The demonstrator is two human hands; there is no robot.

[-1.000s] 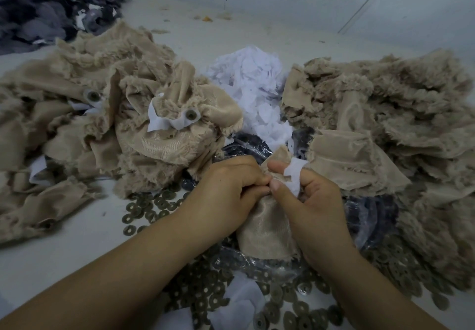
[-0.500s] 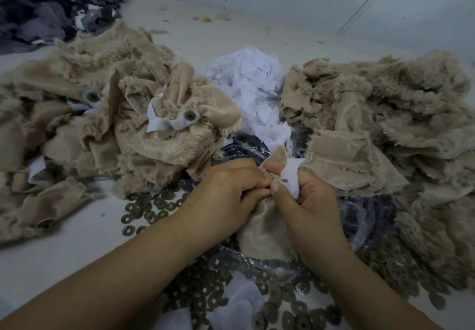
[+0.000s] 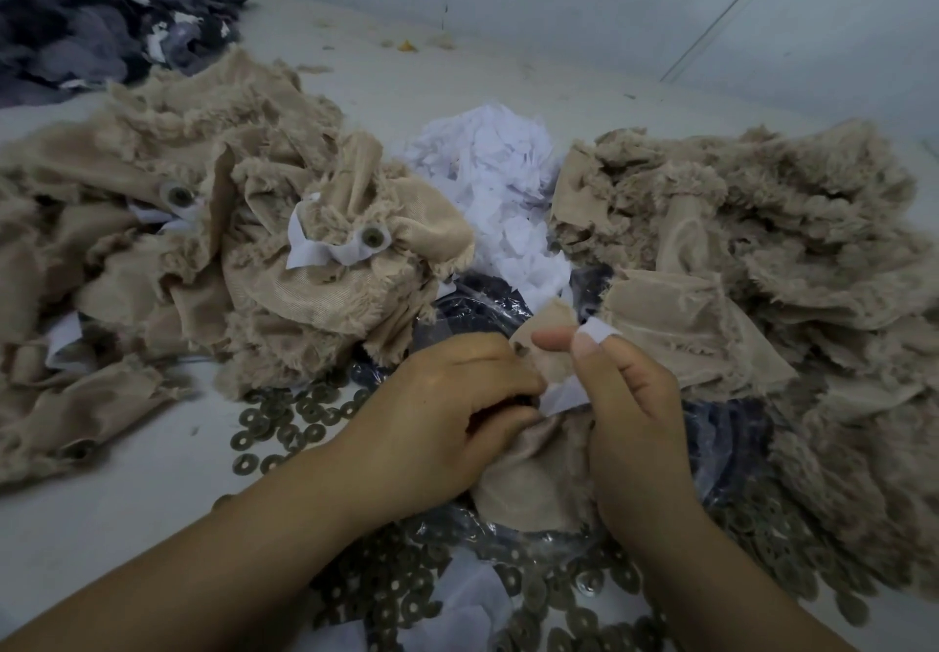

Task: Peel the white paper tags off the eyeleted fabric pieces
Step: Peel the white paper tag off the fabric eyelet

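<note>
A small beige fabric piece hangs between my two hands at the centre. My left hand grips its upper edge with curled fingers. My right hand pinches a white paper tag between thumb and forefinger; the tag's upper end wraps over my fingertip. On the left lies a heap of beige furry pieces, some with metal eyelets and white tags still on. Another beige heap lies on the right.
A mound of peeled white paper scraps sits behind my hands. Several loose metal washers cover the table and a dark plastic bag below me. Dark grey cloth lies at the far left corner. A white wall stands behind.
My right hand has pulled away to the right and down, and the white tag now stretches out from the fabric between the two hands. The left hand stays on the piece.
</note>
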